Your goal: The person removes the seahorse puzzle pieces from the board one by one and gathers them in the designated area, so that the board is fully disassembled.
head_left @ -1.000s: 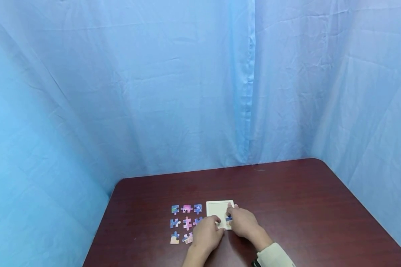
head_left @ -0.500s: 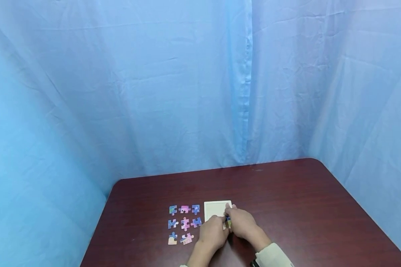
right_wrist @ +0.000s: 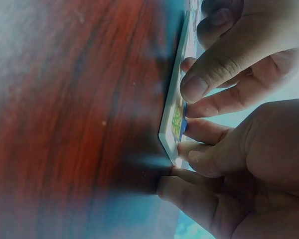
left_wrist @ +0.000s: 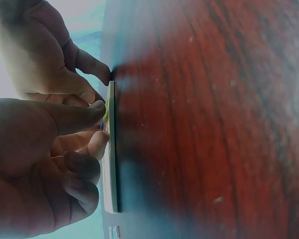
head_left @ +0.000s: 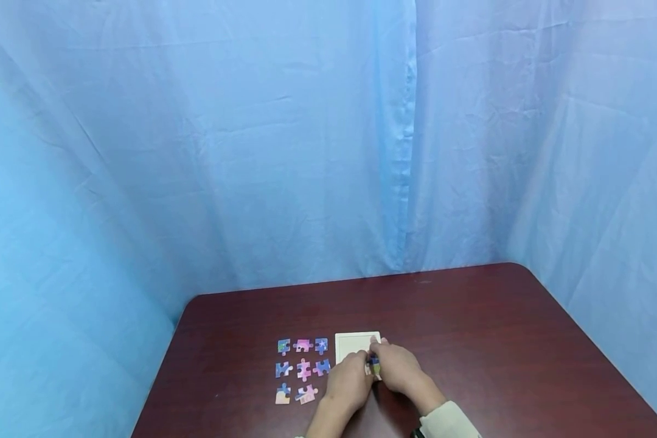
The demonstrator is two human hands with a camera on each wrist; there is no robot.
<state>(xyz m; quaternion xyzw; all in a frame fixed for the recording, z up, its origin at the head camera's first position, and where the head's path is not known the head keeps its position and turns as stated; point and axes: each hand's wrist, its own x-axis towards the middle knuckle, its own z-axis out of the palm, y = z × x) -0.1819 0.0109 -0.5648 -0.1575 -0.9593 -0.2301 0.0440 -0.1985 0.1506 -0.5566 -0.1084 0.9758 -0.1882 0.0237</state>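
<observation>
A shallow cream puzzle tray (head_left: 356, 340) lies flat on the table in the head view. At its near right corner is a jigsaw piece (head_left: 375, 363), blue with yellow-green, partly covered by fingers. My left hand (head_left: 348, 382) pinches the piece's left side between thumb and fingers, over the tray's near rim. From the right, my right hand (head_left: 399, 366) holds the same piece, its fingers bent around the right edge. The right wrist view shows the piece (right_wrist: 177, 121) just inside the rim, between both hands' fingertips. Whether it lies fully flat cannot be told.
Left of the tray lie several loose jigsaw pieces in rows, among them a pink piece (head_left: 303, 369) and a blue star piece (head_left: 321, 345). The dark red-brown table (head_left: 471, 322) extends to the right. Blue curtains (head_left: 306, 152) hang around its far sides.
My left hand has moved right from the tray's near left part to the piece, its fingertips now close to the right hand's. The right hand stays nearly in place.
</observation>
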